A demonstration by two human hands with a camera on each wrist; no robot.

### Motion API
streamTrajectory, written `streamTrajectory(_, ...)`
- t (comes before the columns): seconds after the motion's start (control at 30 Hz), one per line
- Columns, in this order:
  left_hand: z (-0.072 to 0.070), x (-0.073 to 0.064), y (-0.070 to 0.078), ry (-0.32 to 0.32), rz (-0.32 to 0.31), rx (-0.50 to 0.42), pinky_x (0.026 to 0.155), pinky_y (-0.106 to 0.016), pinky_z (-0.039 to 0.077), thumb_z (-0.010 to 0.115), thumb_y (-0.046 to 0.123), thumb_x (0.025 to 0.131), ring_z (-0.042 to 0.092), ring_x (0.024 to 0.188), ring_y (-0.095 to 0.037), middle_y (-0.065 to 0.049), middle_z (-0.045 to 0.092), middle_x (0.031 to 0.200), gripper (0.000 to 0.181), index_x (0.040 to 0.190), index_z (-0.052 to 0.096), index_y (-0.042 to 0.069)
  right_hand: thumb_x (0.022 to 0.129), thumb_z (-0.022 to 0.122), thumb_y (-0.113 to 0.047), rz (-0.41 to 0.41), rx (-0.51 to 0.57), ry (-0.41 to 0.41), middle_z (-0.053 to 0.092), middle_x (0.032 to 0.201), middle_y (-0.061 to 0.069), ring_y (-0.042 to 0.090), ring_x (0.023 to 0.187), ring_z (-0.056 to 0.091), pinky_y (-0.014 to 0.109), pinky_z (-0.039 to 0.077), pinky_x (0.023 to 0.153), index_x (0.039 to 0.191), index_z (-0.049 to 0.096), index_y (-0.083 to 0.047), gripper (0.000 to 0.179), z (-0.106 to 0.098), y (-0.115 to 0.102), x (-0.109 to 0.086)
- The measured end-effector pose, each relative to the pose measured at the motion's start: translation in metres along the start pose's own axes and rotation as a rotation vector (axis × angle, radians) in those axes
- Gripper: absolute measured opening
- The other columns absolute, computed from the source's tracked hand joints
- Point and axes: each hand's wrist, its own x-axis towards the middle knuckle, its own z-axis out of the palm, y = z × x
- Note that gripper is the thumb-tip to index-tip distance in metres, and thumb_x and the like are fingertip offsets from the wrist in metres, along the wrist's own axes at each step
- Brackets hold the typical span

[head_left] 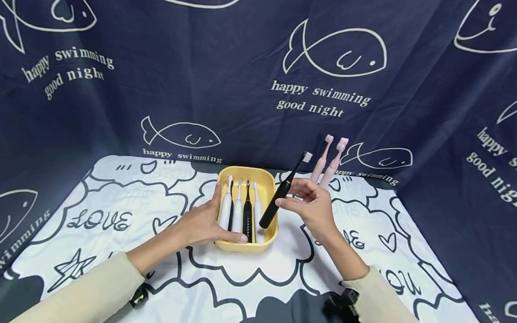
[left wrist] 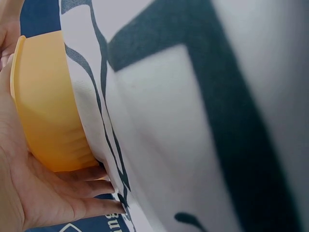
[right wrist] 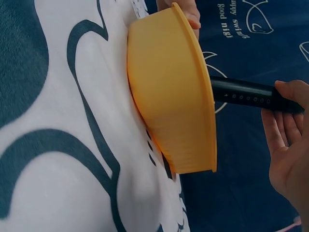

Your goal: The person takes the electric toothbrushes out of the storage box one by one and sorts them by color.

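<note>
Head view: right hand [head_left: 312, 206], fingers clamped on one black toothbrush [head_left: 270, 212], tilted by the right rim of a yellow tray [head_left: 245, 248]. Left hand [head_left: 204, 222], fingers spread, touched the tray's left edge; toothbrushes [head_left: 237, 215] lay inside, bare yellow showing rightward.

Left sleeve [head_left: 87, 291] and right sleeve [head_left: 393, 305]: plain cream fabric, a few soft creases, cuffs ending short of the wrists. Small black box [head_left: 139, 296] under left cuff, yellowish mark on it. Black blocky unit [head_left: 350, 297] at right cuff, finer detail too small. Left hand [head_left: 207, 222], right hand [head_left: 312, 206]: bare.
</note>
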Motion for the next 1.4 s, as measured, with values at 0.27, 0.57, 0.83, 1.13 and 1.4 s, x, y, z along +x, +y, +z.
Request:
streamTrajectory(0.27, 0.003, 0.001, -0.002, -0.002, 0.006, -0.015, 0.114, -0.059, 0.055, 0.088, 0.097, 0.061, 0.065, 0.145, -0.04, -0.025, 0.044, 0.178, 0.176, 0.181, -0.017, 0.025, 0.077, 0.084, 0.027, -0.044, 0.04, -0.004, 0.083, 0.103, -0.008, 0.006, 0.098, 0.079, 0.027, 0.067, 0.093, 0.113, 0.079, -0.008, 0.05, -0.015, -0.008, -0.003)
streamTrajectory(0.57, 0.001, 0.0, 0.0, 0.005, 0.016, -0.01, 0.113, -0.059, 0.056, 0.088, 0.097, 0.061, 0.067, 0.143, -0.04, -0.022, 0.044, 0.179, 0.175, 0.181, -0.019, 0.028, 0.077, 0.085, 0.027, -0.073, -0.021, 0.052, 0.082, 0.104, -0.009, 0.005, 0.097, 0.078, 0.023, 0.066, 0.093, 0.114, 0.078, -0.007, 0.051, -0.033, -0.017, 0.001)
streamTrajectory(0.83, 0.001, 0.001, -0.001, 0.005, 0.015, -0.016, 0.114, -0.059, 0.055, 0.088, 0.097, 0.061, 0.065, 0.145, -0.04, -0.023, 0.043, 0.179, 0.174, 0.181, -0.018, 0.028, 0.076, 0.083, 0.031, -0.076, -0.012, 0.072, 0.082, 0.106, -0.009, 0.005, 0.098, 0.078, 0.025, 0.065, 0.094, 0.114, 0.078, -0.008, 0.054, -0.048, -0.018, 0.002)
streamTrajectory(1.13, 0.001, 0.001, -0.003, 0.015, 0.023, -0.018, 0.109, -0.057, 0.057, 0.088, 0.096, 0.061, 0.069, 0.138, -0.039, -0.024, 0.048, 0.176, 0.174, 0.181, -0.018, 0.029, 0.08, 0.084, 0.029, -0.098, -0.055, 0.074, 0.083, 0.11, -0.007, 0.007, 0.104, 0.079, 0.027, 0.064, 0.098, 0.119, 0.076, 0.005, 0.047, -0.063, -0.021, 0.001)
streamTrajectory(1.4, 0.0, 0.0, -0.002, 0.004, 0.01, -0.011, 0.11, -0.057, 0.057, 0.087, 0.097, 0.061, 0.069, 0.139, -0.039, -0.024, 0.044, 0.178, 0.174, 0.181, -0.018, 0.027, 0.079, 0.085, 0.027, -0.073, -0.092, 0.129, 0.081, 0.104, -0.009, 0.004, 0.101, 0.078, 0.025, 0.063, 0.1, 0.115, 0.079, -0.004, 0.047, -0.073, -0.022, -0.001)
